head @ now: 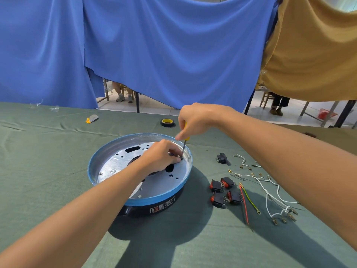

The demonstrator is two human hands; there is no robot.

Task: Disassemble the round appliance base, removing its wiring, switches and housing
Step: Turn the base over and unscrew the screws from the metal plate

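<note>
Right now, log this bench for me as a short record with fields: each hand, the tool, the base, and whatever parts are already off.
right hand: grips the screwdriver handle
screwdriver: yellow handle, near upright, tip at a screw on the metal plate
left hand: fingertips at the screwdriver tip; whether they pinch anything is unclear
base: blue rim, black housing, plate inside
switches: four, loose on the cloth right of the base
wires: white, red, green-yellow, loose beside the switches

Probably a makeshift workshop hall: a cloth-covered desk (48, 171), with blue curtains (154, 55) and a tan curtain (309, 55) screening it from seated people (123, 93) beyond.
</note>
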